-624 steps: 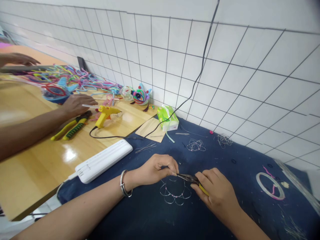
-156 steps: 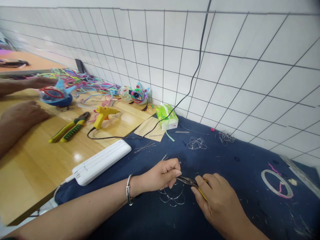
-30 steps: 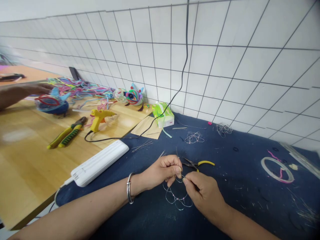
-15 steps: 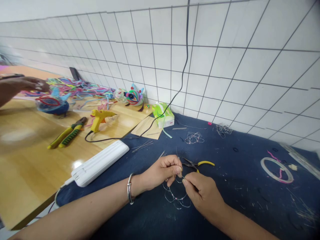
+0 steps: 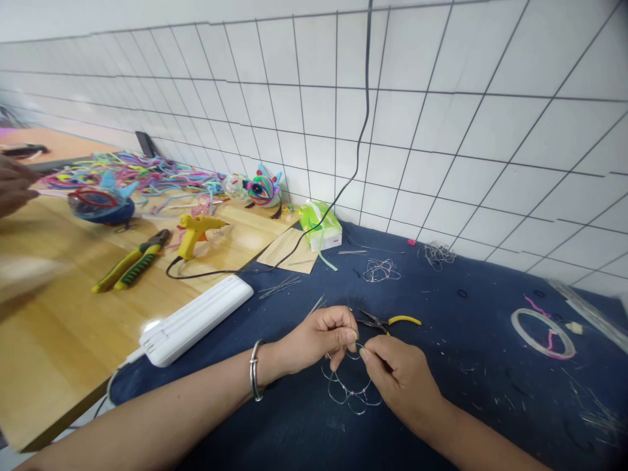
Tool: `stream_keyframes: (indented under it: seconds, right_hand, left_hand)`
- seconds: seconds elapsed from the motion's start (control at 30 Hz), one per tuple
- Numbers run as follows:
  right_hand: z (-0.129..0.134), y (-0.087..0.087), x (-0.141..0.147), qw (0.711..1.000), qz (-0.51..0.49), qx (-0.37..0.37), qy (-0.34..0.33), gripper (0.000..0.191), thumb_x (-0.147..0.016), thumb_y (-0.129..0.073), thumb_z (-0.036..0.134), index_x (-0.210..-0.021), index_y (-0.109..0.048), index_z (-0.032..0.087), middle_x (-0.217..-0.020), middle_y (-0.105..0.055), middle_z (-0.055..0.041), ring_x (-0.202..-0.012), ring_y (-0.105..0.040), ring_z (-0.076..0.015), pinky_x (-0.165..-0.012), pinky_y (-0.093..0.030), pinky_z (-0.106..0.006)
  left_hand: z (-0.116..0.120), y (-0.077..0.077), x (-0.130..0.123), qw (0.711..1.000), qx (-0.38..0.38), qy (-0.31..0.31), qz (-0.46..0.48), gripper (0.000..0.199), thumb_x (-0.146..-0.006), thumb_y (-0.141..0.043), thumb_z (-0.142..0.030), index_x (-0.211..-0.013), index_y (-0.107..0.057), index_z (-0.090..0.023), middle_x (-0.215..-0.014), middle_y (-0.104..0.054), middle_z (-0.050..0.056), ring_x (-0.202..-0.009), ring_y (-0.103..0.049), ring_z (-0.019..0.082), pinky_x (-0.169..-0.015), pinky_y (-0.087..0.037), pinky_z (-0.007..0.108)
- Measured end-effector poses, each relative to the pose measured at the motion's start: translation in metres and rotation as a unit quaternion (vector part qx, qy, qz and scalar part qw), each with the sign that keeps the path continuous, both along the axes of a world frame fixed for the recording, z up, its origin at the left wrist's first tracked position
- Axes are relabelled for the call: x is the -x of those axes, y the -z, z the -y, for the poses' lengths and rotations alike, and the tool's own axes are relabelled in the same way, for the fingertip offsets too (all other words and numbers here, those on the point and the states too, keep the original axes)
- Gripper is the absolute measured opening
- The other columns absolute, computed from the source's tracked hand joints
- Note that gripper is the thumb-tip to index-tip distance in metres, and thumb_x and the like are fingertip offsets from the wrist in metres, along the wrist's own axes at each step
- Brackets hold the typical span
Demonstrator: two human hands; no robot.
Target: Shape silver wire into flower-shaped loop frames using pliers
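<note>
Between my two hands is a flower-shaped wire ring (image 5: 354,393) of thin looped wire with small pink ties, hanging over the dark blue cloth. My left hand (image 5: 330,333), a silver bangle at its wrist, pinches the wire at the upper left of the ring. On the other side, my right hand (image 5: 400,369) is closed on the wire near the top, thumb against forefinger. The exact wire ends under the fingertips are hidden. Just behind my hands lie pliers with yellow handles (image 5: 405,320), partly covered by my right hand.
A white power strip (image 5: 199,319), a yellow glue gun (image 5: 189,239) and larger pliers (image 5: 130,263) lie to the left. Behind are a tissue pack (image 5: 318,226) and wire shapes (image 5: 381,270). A wire coil (image 5: 517,327) sits right. Another person's hand (image 5: 14,186) is far left.
The wire ring has shifted slightly right and down, with my right hand moving a little right. The other person's hand at the far left has drawn back toward the frame's edge.
</note>
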State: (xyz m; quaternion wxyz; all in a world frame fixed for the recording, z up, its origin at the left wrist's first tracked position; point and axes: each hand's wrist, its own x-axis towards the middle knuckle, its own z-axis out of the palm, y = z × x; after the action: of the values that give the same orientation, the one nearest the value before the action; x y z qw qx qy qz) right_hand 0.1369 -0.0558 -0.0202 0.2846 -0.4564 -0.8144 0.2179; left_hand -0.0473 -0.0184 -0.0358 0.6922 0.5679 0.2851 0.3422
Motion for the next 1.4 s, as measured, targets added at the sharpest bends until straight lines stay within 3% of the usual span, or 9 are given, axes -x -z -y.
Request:
stream_keyframes:
  seconds: [0.33,1.0,1.13,1.4]
  right_hand:
    - [-0.0001,-0.0017,0.0014,1.000,0.005,-0.008,-0.004,0.022,-0.085,-0.042,0.020,-0.065,-0.051,0.019,-0.057,-0.045,0.0041,-0.053,-0.041,-0.0082,-0.053,-0.030,-0.021]
    - [0.0045,-0.0006,-0.0005,0.982,0.097,-0.152,-0.053,0.025,-0.085,-0.039,0.016,-0.062,-0.047,0.017,-0.058,-0.045,0.0006,-0.055,-0.038,-0.0101,-0.055,-0.027,-0.025]
    - [0.0034,0.0008,0.0008,0.988,0.092,-0.119,-0.043,0.026,-0.085,-0.037,0.016,-0.060,-0.044,0.017,-0.057,-0.044,0.0012,-0.054,-0.038,-0.0094,-0.054,-0.027,-0.024]
    - [0.0018,0.0008,0.0021,0.999,-0.004,0.048,-0.009,0.023,-0.085,-0.042,0.021,-0.063,-0.047,0.018,-0.056,-0.044,0.0046,-0.052,-0.041,-0.0073,-0.053,-0.029,-0.021]
  left_hand:
    - [0.0001,-0.0027,0.0005,1.000,0.018,0.014,-0.001,0.021,-0.083,-0.054,-0.032,-0.078,-0.049,-0.012,-0.068,-0.060,0.000,-0.042,-0.053,0.004,-0.042,-0.031,0.015]
    - [-0.0016,-0.0020,-0.0004,1.000,0.014,0.020,0.004,0.021,-0.083,-0.054,-0.031,-0.077,-0.048,-0.012,-0.068,-0.054,-0.002,-0.043,-0.049,0.003,-0.041,-0.026,0.016]
    - [-0.0020,-0.0014,0.0003,1.000,0.011,0.012,0.011,0.021,-0.083,-0.055,-0.031,-0.077,-0.048,-0.012,-0.066,-0.053,-0.003,-0.042,-0.047,0.003,-0.042,-0.027,0.016]
    - [-0.0014,-0.0023,0.0012,1.000,0.012,0.009,-0.004,0.022,-0.083,-0.054,-0.032,-0.076,-0.048,-0.012,-0.066,-0.055,-0.002,-0.041,-0.048,0.003,-0.042,-0.028,0.016]
